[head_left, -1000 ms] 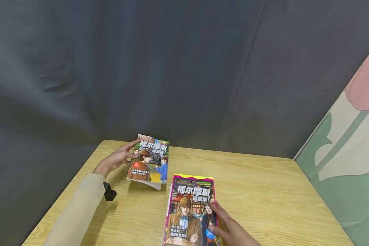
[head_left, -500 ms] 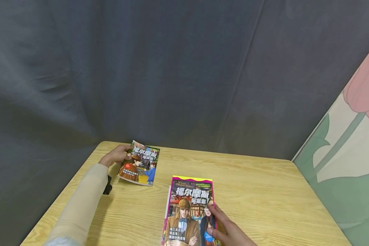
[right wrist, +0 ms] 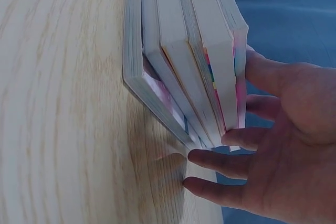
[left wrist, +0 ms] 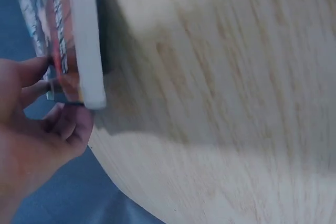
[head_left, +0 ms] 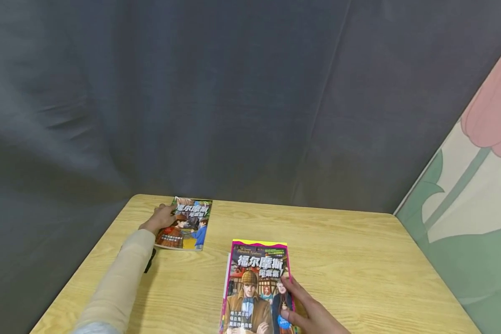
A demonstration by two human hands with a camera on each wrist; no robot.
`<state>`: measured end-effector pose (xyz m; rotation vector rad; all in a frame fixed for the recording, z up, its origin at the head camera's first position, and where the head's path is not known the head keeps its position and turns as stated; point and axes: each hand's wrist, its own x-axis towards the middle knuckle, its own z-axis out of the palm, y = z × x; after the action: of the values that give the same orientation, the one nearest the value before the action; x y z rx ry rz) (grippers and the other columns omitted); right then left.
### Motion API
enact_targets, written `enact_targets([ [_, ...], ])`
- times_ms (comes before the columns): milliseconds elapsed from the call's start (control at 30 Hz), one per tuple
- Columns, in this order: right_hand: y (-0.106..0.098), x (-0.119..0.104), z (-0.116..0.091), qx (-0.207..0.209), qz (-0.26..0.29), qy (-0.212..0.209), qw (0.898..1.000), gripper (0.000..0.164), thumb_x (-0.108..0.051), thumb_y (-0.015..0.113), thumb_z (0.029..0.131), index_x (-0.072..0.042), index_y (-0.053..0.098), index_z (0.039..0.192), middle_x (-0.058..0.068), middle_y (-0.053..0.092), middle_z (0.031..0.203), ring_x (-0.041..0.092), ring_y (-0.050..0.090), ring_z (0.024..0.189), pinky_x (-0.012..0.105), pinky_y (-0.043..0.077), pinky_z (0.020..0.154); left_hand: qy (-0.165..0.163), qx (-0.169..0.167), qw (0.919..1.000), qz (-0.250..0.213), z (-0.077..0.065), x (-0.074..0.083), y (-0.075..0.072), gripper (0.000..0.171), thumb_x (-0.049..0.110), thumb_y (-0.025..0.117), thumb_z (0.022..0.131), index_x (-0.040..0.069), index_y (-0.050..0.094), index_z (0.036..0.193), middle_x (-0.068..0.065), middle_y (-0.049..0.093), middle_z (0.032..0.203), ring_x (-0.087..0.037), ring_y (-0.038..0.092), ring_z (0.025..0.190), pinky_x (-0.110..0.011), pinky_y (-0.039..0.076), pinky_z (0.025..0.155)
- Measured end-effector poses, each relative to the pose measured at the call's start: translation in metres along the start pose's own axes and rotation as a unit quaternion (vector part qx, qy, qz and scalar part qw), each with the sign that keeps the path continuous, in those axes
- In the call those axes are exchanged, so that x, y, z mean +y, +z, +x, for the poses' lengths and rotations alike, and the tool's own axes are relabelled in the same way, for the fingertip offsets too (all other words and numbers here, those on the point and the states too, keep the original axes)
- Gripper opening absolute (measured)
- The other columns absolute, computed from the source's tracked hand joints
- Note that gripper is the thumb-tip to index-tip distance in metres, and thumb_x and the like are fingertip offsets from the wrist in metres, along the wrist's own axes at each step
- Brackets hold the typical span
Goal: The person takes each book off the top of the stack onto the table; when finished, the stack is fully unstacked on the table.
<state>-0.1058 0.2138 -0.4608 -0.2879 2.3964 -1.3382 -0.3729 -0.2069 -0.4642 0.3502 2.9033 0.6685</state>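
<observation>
At the table's far left, my left hand (head_left: 160, 219) pinches the left edge of a paperback comic book (head_left: 192, 225) with a boy in blue on its cover. In the left wrist view the thumb lies over the cover and curled fingers meet the edge of the book (left wrist: 65, 35). Near the front middle lies a stack of books (head_left: 254, 283), its top cover showing a man in a checked cap. My right hand (head_left: 317, 311) rests against the stack's right side. In the right wrist view its fairly straight fingers touch the edges of several stacked books (right wrist: 184, 51).
The pale wooden table (head_left: 350, 260) extends right of the stack. A dark curtain (head_left: 242, 102) hangs behind the table, and a flower-patterned panel (head_left: 476, 222) stands along its right side. A black wrist device (head_left: 150, 260) shows under the left sleeve.
My left hand has carried the comic book left and down, from raised and tilted to lying nearly flat at the table's far left. The right hand and the stack have stayed in place.
</observation>
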Motion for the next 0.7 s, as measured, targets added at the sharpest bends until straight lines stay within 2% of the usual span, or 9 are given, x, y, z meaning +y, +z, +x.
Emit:
enact_targets([
  [67, 0.002, -0.001, 0.002, -0.002, 0.001, -0.005, 1.0, 0.071, -0.036, 0.056, 0.097, -0.018, 0.021, 0.155, 0.032, 0.008, 0.155, 0.063, 0.012, 0.131, 0.077, 0.027, 0.093, -0.025, 0.005, 0.9996, 0.009, -0.003, -0.004, 0.001, 0.051, 0.01, 0.046, 0.1, -0.007, 0.032, 0.145, -0.041, 0.036, 0.129, -0.053, 0.036, 0.115, -0.057, 0.04, 0.087],
  [167, 0.004, -0.003, 0.004, -0.005, 0.0, -0.012, 1.0, 0.071, -0.036, 0.057, 0.096, -0.017, 0.022, 0.155, 0.032, 0.008, 0.154, 0.063, 0.012, 0.131, 0.077, 0.026, 0.093, -0.05, 0.001, 0.9985, 0.021, -0.006, -0.009, 0.001, 0.053, 0.017, 0.045, 0.101, -0.004, 0.031, 0.148, -0.039, 0.035, 0.124, -0.047, 0.036, 0.107, -0.053, 0.04, 0.079],
  [300, 0.004, -0.004, 0.005, -0.009, -0.007, -0.027, 1.0, 0.071, -0.035, 0.056, 0.097, -0.016, 0.021, 0.155, 0.032, 0.007, 0.154, 0.063, 0.013, 0.131, 0.076, 0.026, 0.094, -0.065, -0.003, 0.9973, 0.034, -0.011, -0.012, 0.003, 0.057, 0.025, 0.046, 0.101, -0.004, 0.03, 0.148, -0.035, 0.035, 0.119, -0.04, 0.034, 0.098, -0.048, 0.039, 0.071],
  [433, 0.003, -0.005, 0.006, -0.013, -0.012, -0.037, 0.999, 0.071, -0.035, 0.056, 0.097, -0.015, 0.02, 0.155, 0.032, 0.006, 0.154, 0.063, 0.013, 0.131, 0.076, 0.026, 0.094, -0.078, 0.015, 0.9958, 0.045, -0.014, -0.013, 0.007, 0.059, 0.03, 0.045, 0.101, -0.004, 0.03, 0.148, -0.034, 0.033, 0.117, -0.039, 0.033, 0.097, -0.048, 0.039, 0.07],
  [567, 0.005, -0.005, 0.006, -0.018, -0.008, -0.036, 0.999, 0.071, -0.034, 0.055, 0.098, -0.015, 0.018, 0.155, 0.032, 0.005, 0.154, 0.064, 0.011, 0.131, 0.077, 0.025, 0.093, -0.094, 0.056, 0.9924, 0.058, -0.017, -0.011, 0.015, 0.061, 0.033, 0.045, 0.101, -0.008, 0.035, 0.144, -0.033, 0.032, 0.119, -0.043, 0.033, 0.102, -0.052, 0.041, 0.074],
  [633, 0.005, -0.005, 0.005, -0.019, -0.011, -0.032, 0.999, 0.071, -0.034, 0.055, 0.098, -0.015, 0.017, 0.156, 0.033, 0.005, 0.154, 0.065, 0.011, 0.13, 0.077, 0.026, 0.092, -0.094, 0.094, 0.9894, 0.059, -0.018, -0.008, 0.019, 0.059, 0.032, 0.047, 0.101, -0.009, 0.038, 0.142, -0.033, 0.032, 0.123, -0.045, 0.033, 0.108, -0.056, 0.041, 0.077],
  [700, 0.004, -0.006, 0.004, -0.014, -0.018, -0.024, 0.999, 0.072, -0.035, 0.055, 0.098, -0.016, 0.017, 0.156, 0.033, 0.006, 0.154, 0.065, 0.012, 0.13, 0.077, 0.027, 0.091, -0.083, 0.147, 0.9843, 0.053, -0.017, -0.002, 0.024, 0.053, 0.027, 0.049, 0.101, -0.009, 0.043, 0.138, -0.032, 0.034, 0.128, -0.046, 0.033, 0.112, -0.058, 0.041, 0.08],
])
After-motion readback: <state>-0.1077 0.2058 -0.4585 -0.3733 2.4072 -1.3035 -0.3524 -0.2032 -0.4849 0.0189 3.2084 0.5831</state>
